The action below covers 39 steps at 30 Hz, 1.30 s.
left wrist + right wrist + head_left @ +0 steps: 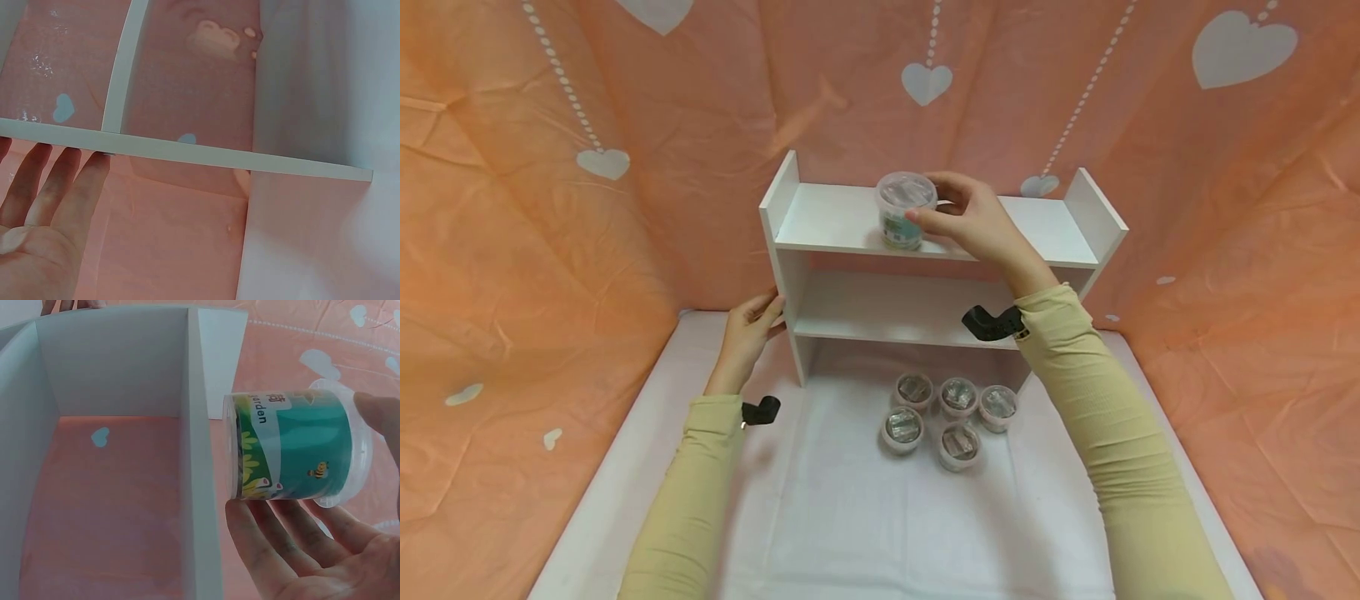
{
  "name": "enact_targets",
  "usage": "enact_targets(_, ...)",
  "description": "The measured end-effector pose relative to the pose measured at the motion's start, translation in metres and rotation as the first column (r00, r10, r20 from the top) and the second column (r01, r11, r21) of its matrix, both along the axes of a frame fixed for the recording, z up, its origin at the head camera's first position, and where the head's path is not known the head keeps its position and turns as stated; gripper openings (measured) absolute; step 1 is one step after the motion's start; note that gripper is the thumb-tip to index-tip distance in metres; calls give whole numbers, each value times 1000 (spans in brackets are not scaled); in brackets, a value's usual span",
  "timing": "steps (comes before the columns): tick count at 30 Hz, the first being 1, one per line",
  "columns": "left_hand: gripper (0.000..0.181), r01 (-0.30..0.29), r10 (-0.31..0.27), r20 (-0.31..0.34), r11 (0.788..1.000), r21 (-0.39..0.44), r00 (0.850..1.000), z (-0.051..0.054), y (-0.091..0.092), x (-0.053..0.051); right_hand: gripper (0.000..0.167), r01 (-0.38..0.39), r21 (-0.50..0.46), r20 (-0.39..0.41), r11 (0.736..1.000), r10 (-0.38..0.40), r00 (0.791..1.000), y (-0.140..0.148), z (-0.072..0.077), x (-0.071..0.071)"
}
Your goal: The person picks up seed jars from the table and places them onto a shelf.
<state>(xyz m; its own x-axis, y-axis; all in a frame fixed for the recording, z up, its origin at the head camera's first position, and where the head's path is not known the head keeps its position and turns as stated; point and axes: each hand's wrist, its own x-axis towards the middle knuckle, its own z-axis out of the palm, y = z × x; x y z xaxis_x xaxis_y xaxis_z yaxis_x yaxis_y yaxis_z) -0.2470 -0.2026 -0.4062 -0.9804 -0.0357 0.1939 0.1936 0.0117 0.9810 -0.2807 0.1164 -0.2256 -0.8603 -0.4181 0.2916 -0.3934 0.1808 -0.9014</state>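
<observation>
My right hand (973, 212) grips a clear plastic tub (901, 218) between thumb and fingers, at the front of the top board of a white shelf unit (831, 215). The tub (312, 447) has a translucent lid and a teal and green label with a bee; whether its base touches the board, I cannot tell. My left hand (748, 337) is at the unit's left side panel. In the left wrist view, the straight fingers of that hand (47, 225) touch the panel's edge (187, 150).
Several similar lidded tubs (958, 442) stand grouped on the white tabletop (850, 525), in front of the unit's lower opening. The middle board (880, 308) is bare where visible. Orange cloth (700, 125) with white hearts hangs behind and on both sides.
</observation>
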Motion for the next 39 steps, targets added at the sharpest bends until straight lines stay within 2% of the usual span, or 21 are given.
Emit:
enact_targets(5,47,7,-8,16,1000,16,1000,2,1,1,49,11,0,7,1000,-11,1000,-8,-3,-6)
enact_targets(11,45,9,-10,24,1000,16,1000,17,4,11,52,84,-5,8,996,-84,996,-19,-9,-12)
enact_targets(16,47,15,-15,22,1000,-2,1000,22,6,15,55,133,-37,46,990,-132,990,-29,-10,-13)
enact_targets(21,45,7,-7,23,1000,11,1000,18,5,12,54,170,-34,83,985,-167,983,-39,-10,-16)
enact_targets(26,46,-1,1,18,1000,13,1000,5,2,1,54,186,-51,72,981,-182,981,-47,-10,-19)
enact_targets(29,48,-10,10,15,1000,4,1000,2,2,-2,53,183,-82,63,980,-178,982,-51,-10,-22)
enact_targets(34,52,-13,14,14,1000,-16,1000,1,1,-1,51,180,-90,33,979,-178,983,-57,-13,-28)
enact_targets(39,54,-2,3,13,1000,-24,1000,1,0,1,52,171,-92,38,981,-168,985,-62,-13,-33)
